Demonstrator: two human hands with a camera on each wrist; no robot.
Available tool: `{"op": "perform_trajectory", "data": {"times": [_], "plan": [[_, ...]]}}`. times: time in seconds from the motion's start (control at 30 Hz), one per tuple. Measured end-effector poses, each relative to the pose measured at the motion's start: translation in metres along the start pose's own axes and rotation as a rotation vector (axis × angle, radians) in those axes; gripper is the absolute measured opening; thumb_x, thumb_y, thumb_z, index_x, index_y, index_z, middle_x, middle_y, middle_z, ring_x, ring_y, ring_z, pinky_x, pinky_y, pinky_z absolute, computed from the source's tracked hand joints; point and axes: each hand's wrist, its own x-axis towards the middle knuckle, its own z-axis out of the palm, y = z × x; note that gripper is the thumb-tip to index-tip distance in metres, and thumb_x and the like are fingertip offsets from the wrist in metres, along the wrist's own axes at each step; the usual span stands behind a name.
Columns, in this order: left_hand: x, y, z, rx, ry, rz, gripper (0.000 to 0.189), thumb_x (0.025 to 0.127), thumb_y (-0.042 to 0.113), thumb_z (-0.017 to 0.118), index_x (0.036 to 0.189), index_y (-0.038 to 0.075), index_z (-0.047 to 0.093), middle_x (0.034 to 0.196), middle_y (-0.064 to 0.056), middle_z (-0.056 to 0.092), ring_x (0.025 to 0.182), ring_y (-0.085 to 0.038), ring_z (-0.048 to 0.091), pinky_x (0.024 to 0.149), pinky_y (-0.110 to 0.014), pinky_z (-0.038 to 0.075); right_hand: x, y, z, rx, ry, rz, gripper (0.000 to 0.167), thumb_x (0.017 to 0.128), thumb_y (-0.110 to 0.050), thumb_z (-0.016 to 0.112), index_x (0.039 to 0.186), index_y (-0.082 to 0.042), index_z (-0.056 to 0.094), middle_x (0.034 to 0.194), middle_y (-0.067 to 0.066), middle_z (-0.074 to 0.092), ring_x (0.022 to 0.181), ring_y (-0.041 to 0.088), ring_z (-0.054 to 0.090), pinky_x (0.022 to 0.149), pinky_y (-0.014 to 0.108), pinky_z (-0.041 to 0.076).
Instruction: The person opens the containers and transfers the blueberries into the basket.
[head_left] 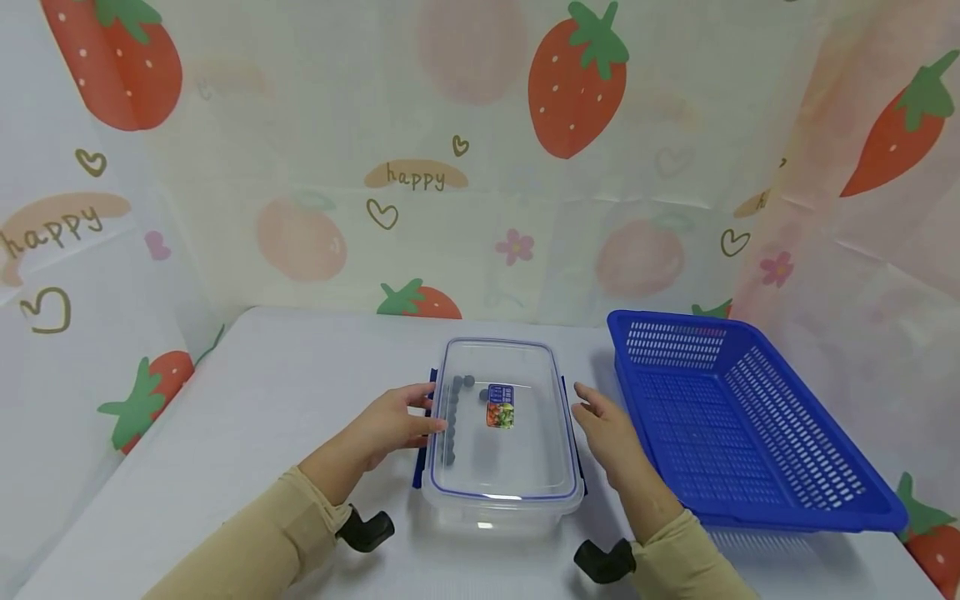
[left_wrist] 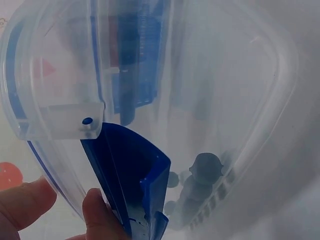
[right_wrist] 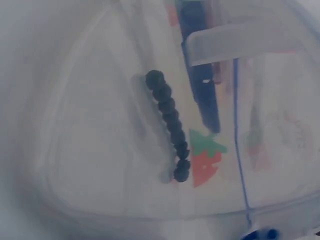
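A clear plastic food container (head_left: 495,521) with a blue-lined lid (head_left: 517,458) sits on the white table. Small dark round balls (right_wrist: 172,122), blueberry-like, lie inside it, mostly in a row along the left wall. My left hand (head_left: 390,425) is at the container's left side, its fingertips at the lid edge and the blue side latch (left_wrist: 132,175). That latch hangs outward from the lid. On the other side, my right hand (head_left: 611,433) is held just off the right latch, fingers extended and nothing in them. The right wrist view does not show the hand.
A large blue plastic basket (head_left: 660,442) stands to the right of the container, close to my right forearm. A fruit label (head_left: 501,406) shows on the lid. Behind the table (head_left: 300,367) hangs a strawberry-patterned cloth (head_left: 450,242).
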Motion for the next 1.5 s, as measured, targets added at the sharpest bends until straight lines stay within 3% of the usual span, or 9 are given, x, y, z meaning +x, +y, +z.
{"op": "perform_trajectory", "data": {"times": [0.37, 0.5, 0.87, 1.5], "plan": [[0.002, -0.003, 0.000, 0.002, 0.009, -0.007, 0.066, 0.080, 0.013, 0.071, 0.138, 0.013, 0.040, 0.119, -0.010, 0.050, 0.088, -0.018, 0.060, 0.079, -0.036, 0.053, -0.002, -0.019, -0.003, -0.029, -0.164, 0.027, 0.058, 0.093, -0.019, 0.051, 0.142, 0.000, 0.027, 0.145, 0.020, 0.026, 0.133, 0.037, 0.024, 0.106, 0.055, 0.020], [0.002, -0.003, 0.000, 0.011, 0.015, -0.016, 0.065, 0.080, 0.014, 0.071, 0.137, 0.012, 0.042, 0.120, -0.011, 0.050, 0.088, -0.018, 0.061, 0.079, -0.035, 0.053, -0.001, -0.022, -0.002, -0.036, -0.198, 0.038, 0.062, 0.091, -0.021, 0.055, 0.142, -0.001, 0.026, 0.145, 0.020, 0.028, 0.133, 0.036, 0.026, 0.105, 0.054, 0.023], [0.002, -0.003, 0.002, 0.004, 0.038, -0.034, 0.061, 0.079, 0.014, 0.071, 0.134, 0.008, 0.045, 0.118, -0.009, 0.053, 0.087, -0.017, 0.062, 0.077, -0.034, 0.054, 0.001, -0.021, 0.006, -0.264, -0.160, 0.085, 0.069, 0.087, -0.021, 0.063, 0.144, -0.006, 0.026, 0.139, 0.022, 0.037, 0.126, 0.039, 0.036, 0.097, 0.054, 0.036], [0.001, -0.002, 0.000, 0.012, 0.004, -0.017, 0.057, 0.079, 0.016, 0.071, 0.131, 0.008, 0.049, 0.120, -0.008, 0.055, 0.089, -0.018, 0.061, 0.076, -0.036, 0.054, 0.003, -0.014, 0.006, -0.242, -0.157, 0.066, 0.073, 0.083, -0.015, 0.067, 0.143, -0.004, 0.026, 0.138, 0.022, 0.039, 0.125, 0.038, 0.039, 0.095, 0.052, 0.039]]}}
